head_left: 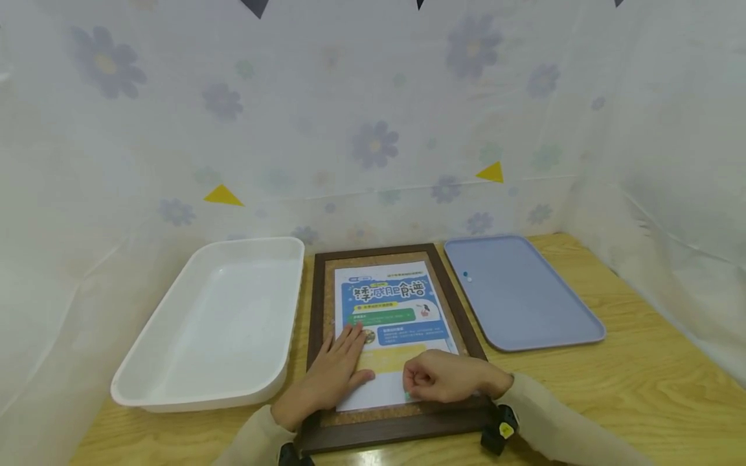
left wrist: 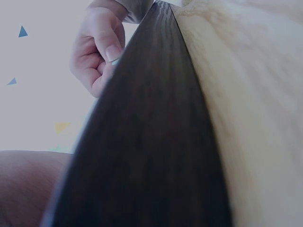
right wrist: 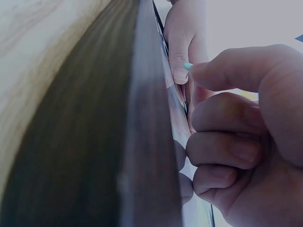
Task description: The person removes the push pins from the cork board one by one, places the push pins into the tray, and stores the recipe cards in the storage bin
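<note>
A printed poster (head_left: 399,357) with blue, green and yellow blocks lies on a corkboard (head_left: 396,426) with a dark brown wooden frame. My left hand (head_left: 337,369) rests flat on the poster's lower left part, fingers spread. Over the poster's lower right corner, my right hand (head_left: 445,377) is curled and pinches a small green thumbtack (right wrist: 187,66) between thumb and forefinger. The thumbtack's point is hidden; its green edge shows near the paper. In the left wrist view, the right hand (left wrist: 97,52) appears behind the dark frame edge.
A deep white basin (head_left: 204,330) stands left of the corkboard. On the right lies a shallow blue-purple tray (head_left: 530,298) with a teal tack (head_left: 465,274) and a white tack (head_left: 469,279) near its left rim. A flowered white curtain (head_left: 373,142) closes off the back of the wooden table.
</note>
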### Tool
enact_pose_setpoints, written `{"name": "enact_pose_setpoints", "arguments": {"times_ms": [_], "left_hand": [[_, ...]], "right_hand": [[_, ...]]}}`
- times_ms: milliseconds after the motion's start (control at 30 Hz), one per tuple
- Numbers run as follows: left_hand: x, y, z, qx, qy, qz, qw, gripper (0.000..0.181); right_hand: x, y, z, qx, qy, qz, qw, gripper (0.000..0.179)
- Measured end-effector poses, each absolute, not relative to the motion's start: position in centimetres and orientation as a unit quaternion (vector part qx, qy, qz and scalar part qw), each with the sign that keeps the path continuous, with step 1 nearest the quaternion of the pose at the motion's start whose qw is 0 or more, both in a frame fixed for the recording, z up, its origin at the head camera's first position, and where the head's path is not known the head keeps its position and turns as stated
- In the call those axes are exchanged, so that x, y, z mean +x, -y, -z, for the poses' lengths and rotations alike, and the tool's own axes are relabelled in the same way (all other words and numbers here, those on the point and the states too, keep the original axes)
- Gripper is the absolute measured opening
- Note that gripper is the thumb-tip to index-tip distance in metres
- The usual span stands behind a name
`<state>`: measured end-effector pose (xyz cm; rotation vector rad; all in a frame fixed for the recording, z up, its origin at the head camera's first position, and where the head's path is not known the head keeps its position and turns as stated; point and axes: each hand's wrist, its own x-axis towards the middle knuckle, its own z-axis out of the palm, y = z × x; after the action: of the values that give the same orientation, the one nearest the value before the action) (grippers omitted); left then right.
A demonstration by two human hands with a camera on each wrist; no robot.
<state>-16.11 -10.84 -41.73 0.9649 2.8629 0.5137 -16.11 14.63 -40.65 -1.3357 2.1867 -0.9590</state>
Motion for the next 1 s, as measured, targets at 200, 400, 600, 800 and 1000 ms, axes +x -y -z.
{"name": "enact_pose_setpoints", "arguments": {"times_ms": [200, 400, 600, 800, 1000], "left_hand": [[-16.0, 10.8, 41.8, 0.317, -0.932, -0.17, 0.036, 0.071], [-16.2, 10.8, 41.9, 0.317, -0.933, -0.169, 0.033, 0.072], [-16.2, 10.9, 41.8, 0.318, -0.932, -0.169, 0.037, 0.071], [-16.1, 10.8, 41.6, 0.319, -0.932, -0.165, 0.043, 0.071], [-16.0, 10.8, 41.5, 0.32, -0.932, -0.167, 0.044, 0.07]], "right_hand": [[-16.2, -14.7, 40.7, -0.472, -0.784, 0.351, 0.199, 0.012], [-16.7, -15.1, 40.6, -0.454, -0.789, 0.366, 0.195, 0.011], [-17.2, -15.9, 40.1, -0.413, -0.806, 0.387, 0.173, 0.01], [-17.6, -16.8, 39.5, -0.406, -0.807, 0.398, 0.159, 0.009], [-18.1, -17.5, 39.6, -0.394, -0.822, 0.387, 0.141, 0.013]]}}
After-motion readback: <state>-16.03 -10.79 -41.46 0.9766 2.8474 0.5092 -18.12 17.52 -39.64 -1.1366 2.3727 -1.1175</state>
